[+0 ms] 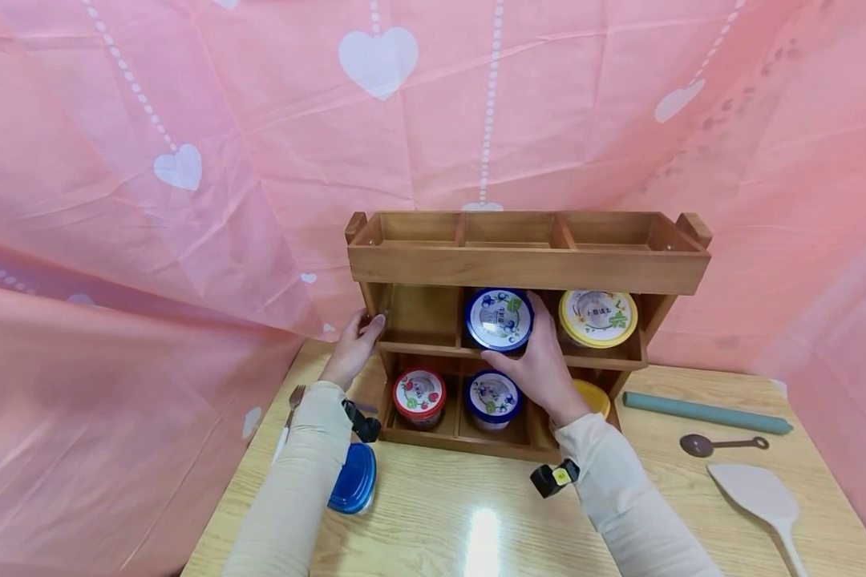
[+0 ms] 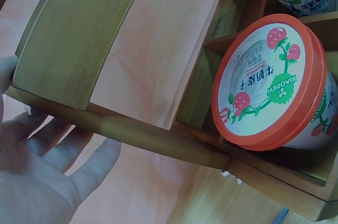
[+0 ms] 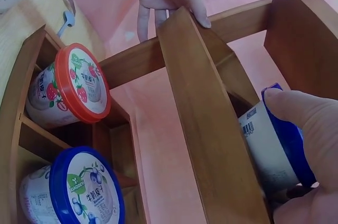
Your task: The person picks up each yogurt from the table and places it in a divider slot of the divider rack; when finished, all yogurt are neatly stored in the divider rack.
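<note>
A three-tier wooden rack [image 1: 527, 268] stands on the table. My left hand [image 1: 352, 351] grips its left side at the middle tier; the left wrist view shows the fingers around the side frame. My right hand [image 1: 541, 365] holds a tub with a blue blueberry lid [image 1: 499, 319] between thumb and fingers, in the middle tier's centre compartment. Right of it sits a yellow-lidded tub [image 1: 599, 318]. On the bottom tier are a red-lidded strawberry tub [image 2: 259, 81], a smaller blue-lidded tub [image 1: 494, 397] and another yellow-lidded tub [image 1: 593, 397], partly hidden by my right wrist.
Beside my left forearm stands a tub with a plain blue lid [image 1: 354, 479], and a fork [image 1: 296, 397] lies left of it. A green rolling pin [image 1: 703, 413], a brown spoon [image 1: 698, 445] and a pale spatula [image 1: 758, 493] lie at the right. Pink cloth [image 1: 260, 160] hangs behind.
</note>
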Demonstrator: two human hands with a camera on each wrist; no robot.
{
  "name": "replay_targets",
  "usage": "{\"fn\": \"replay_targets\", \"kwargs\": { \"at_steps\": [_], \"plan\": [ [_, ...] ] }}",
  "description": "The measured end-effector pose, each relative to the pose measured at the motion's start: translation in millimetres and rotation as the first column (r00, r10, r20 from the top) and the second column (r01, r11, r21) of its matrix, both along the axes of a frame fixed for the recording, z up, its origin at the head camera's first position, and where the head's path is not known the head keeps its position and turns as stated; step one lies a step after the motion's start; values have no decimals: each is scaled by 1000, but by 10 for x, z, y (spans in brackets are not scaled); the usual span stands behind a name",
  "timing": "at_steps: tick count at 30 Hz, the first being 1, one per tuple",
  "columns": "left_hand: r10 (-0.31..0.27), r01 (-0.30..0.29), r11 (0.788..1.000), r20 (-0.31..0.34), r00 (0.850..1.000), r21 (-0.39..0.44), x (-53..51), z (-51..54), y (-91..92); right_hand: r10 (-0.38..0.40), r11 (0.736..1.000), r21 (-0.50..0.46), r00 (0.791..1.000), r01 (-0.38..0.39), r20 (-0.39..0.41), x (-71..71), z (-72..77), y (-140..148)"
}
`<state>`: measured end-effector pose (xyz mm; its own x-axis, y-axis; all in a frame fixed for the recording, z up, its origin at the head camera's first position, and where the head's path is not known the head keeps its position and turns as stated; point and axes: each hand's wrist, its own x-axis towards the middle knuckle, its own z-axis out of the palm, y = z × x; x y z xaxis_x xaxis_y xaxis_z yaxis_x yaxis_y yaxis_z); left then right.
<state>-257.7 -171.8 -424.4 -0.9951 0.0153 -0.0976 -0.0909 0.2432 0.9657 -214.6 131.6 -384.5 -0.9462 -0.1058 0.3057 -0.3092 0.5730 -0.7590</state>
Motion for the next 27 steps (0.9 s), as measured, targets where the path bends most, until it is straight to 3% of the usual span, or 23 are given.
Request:
{"fn": "replay_targets", "kwargs": {
  "at_steps": [8, 12, 15, 20, 24, 27],
  "plan": [
    [-1, 1, 1000, -6, 1000, 10, -16, -18, 1, 7, 1000, 31, 997, -5, -75, 189, 135, 34],
    [0, 0, 1000, 0, 1000, 12, -6, -6, 5, 37, 999, 33, 997, -35, -61, 340, 238, 68],
    [-2, 2, 1000, 15, 1000, 18, 26, 50, 10, 75, 997, 33, 996, -73, -46, 437, 292, 68],
    [-23, 22, 999, 37, 999, 26, 127, 236, 50, 128, 991, 43, 990, -126, -58, 568, 342, 16],
    [-19, 19, 1000, 21, 1000, 14, 100, 178, 42, 171, 985, 42, 983, -168, -66, 661, 318, -72],
    [-12, 12, 1000, 12, 1000, 8, 44, 71, 21, 220, 975, 18, 973, -220, -68, 722, 230, -159]
  ]
}}
